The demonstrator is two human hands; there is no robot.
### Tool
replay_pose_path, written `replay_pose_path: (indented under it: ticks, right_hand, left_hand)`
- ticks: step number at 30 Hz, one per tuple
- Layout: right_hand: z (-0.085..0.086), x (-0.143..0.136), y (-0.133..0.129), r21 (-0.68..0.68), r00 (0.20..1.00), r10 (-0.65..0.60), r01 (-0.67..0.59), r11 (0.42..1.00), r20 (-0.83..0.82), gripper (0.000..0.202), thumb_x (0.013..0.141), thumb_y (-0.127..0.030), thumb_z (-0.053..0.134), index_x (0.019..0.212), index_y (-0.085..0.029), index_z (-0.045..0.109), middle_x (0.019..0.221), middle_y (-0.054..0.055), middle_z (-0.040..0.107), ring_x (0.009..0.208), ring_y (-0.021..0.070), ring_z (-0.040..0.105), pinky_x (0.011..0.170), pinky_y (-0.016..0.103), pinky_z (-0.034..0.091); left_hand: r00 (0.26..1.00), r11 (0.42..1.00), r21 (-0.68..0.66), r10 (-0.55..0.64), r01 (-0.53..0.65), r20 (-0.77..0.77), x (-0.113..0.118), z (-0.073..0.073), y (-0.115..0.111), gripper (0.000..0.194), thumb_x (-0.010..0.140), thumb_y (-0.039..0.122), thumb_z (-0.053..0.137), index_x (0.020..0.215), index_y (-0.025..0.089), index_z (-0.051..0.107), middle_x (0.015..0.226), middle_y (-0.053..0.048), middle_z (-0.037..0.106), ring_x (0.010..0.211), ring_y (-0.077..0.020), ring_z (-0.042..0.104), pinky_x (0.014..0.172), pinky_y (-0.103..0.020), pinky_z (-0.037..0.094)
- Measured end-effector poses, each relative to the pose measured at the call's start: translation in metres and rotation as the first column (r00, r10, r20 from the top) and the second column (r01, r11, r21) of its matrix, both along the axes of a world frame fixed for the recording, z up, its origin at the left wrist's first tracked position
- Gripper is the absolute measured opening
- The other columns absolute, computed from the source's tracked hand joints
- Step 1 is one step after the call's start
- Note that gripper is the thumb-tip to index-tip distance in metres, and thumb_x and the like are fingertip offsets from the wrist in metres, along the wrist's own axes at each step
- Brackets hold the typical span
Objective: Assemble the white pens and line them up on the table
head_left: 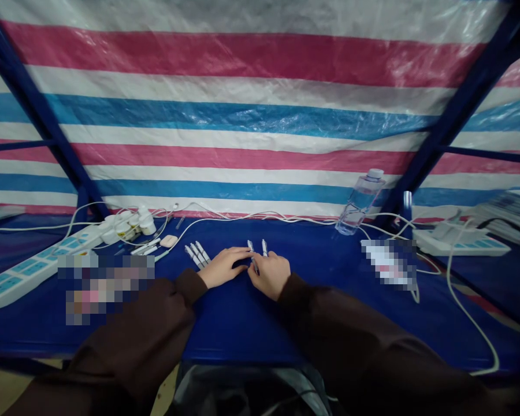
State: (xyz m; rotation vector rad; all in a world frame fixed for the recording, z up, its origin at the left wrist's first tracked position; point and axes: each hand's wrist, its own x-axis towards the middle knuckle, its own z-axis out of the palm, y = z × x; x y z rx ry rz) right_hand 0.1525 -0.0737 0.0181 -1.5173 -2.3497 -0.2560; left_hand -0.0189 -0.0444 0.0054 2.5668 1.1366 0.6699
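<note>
My left hand (226, 267) lies low over the blue tabletop, its fingers stretched to the right and its thumb apart from them. Its fingertips reach the top part of a white pen (250, 245). My right hand (270, 274) is curled, with its fingers closed around that pen's lower part. A second white pen (264, 247) sticks out beyond the right knuckles; its lower end is hidden. Left of my left hand, several white pens (196, 254) lie side by side, slanted, partly covered by the hand.
A long power strip (39, 267) with plugs and cables runs along the left. At the back right stands a clear water bottle (360, 202). Another power strip (463, 242) sits at the right, near a blurred item (387, 263) and loose white cables. Striped sheeting (242, 127) hangs behind.
</note>
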Motion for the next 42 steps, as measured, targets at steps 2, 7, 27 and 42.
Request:
replay_pose_path:
  ticks: [2,7,27,42]
  right_hand:
    - [-0.001,0.0,0.001,-0.016,1.0,0.002,-0.002,1.0,0.006,0.029,0.08,-0.028,0.042,0.099,-0.017,0.061,0.074,0.009,0.067,0.076,0.0227,0.058,0.056,0.026,0.031]
    - [-0.004,0.001,0.003,-0.073,1.0,0.009,-0.011,0.997,-0.025,0.023,0.078,-0.029,0.045,0.087,-0.019,0.063,0.069,0.007,0.065,0.07,0.0203,0.059,0.054,0.025,0.029]
    - [-0.013,0.022,0.045,-0.418,0.909,-0.246,0.089,0.904,-0.338,0.036,0.081,-0.032,0.046,0.115,-0.027,0.057,0.067,-0.002,0.065,0.068,0.0144,0.06,0.053,0.022,0.032]
    - [-0.009,0.02,0.042,-0.427,0.904,-0.236,0.067,0.902,-0.356,0.035,0.083,-0.034,0.048,0.115,-0.024,0.058,0.062,-0.003,0.064,0.066,0.0133,0.061,0.052,0.021,0.032]
  left_hand:
    - [1.0,1.0,-0.017,0.006,-0.006,-0.023,0.001,0.0,0.0,0.04,0.085,0.025,0.05,0.124,0.029,0.05,0.13,-0.004,0.051,0.121,-0.0201,0.045,0.101,-0.039,0.034]
    - [0.998,0.999,-0.042,-0.023,0.021,-0.05,0.003,-0.001,0.002,0.038,0.086,0.028,0.048,0.124,0.029,0.051,0.132,-0.005,0.049,0.121,-0.02,0.045,0.101,-0.037,0.034]
    - [0.995,0.999,-0.019,-0.033,0.031,-0.096,0.008,0.0,-0.001,0.04,0.087,0.039,0.046,0.126,0.031,0.047,0.136,-0.003,0.044,0.121,-0.0206,0.045,0.099,-0.036,0.034]
    - [0.999,1.0,0.007,-0.004,0.004,-0.043,0.008,0.0,-0.004,0.046,0.084,0.037,0.05,0.128,0.026,0.043,0.131,-0.005,0.05,0.119,-0.0204,0.046,0.097,-0.035,0.034]
